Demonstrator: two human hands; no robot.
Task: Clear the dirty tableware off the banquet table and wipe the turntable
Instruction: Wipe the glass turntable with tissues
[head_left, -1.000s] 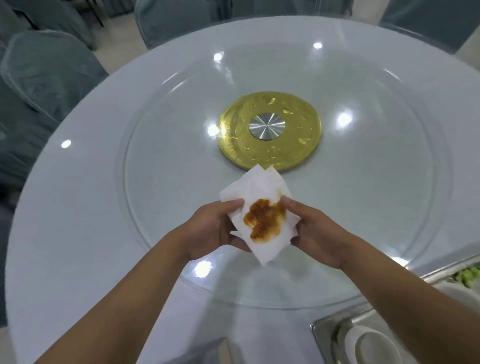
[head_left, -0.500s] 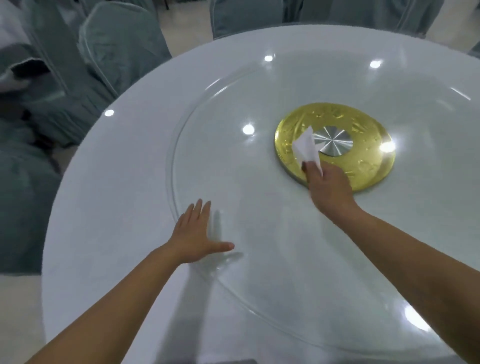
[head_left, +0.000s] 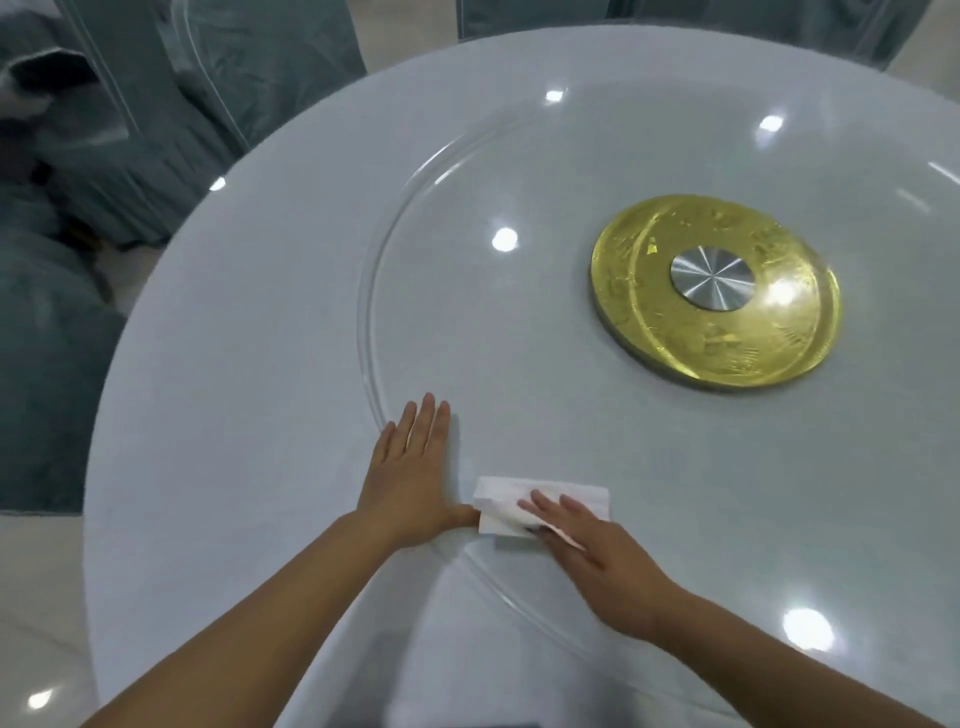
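1. Head view: the round white banquet table (head_left: 218, 415) filled most of the picture, with the clear glass turntable (head_left: 519, 338) lying on top of it.
2. The left hand (head_left: 410, 467) lay flat, palm down, across the turntable's near-left rim, its fingers straight and close together and its thumb stretched out toward the right.
3. A folded white paper napkin (head_left: 498, 501) sat on the glass just inside the rim, right beside the left thumb; whether the thumb touched it could not be told.
4. The right hand (head_left: 587, 551) pressed down on the napkin with straight, slightly spread fingers, covering its near-right part, not curled round it.
5. At the turntable's middle, well apart from both hands, was a gold disc (head_left: 649, 312) with a brushed silver hub (head_left: 712, 280) in its centre.
6. Chairs in grey-green fabric covers (head_left: 249, 67) stood round the far-left side of the table.
7. Bright ceiling-light reflections dotted the glass and the tabletop.
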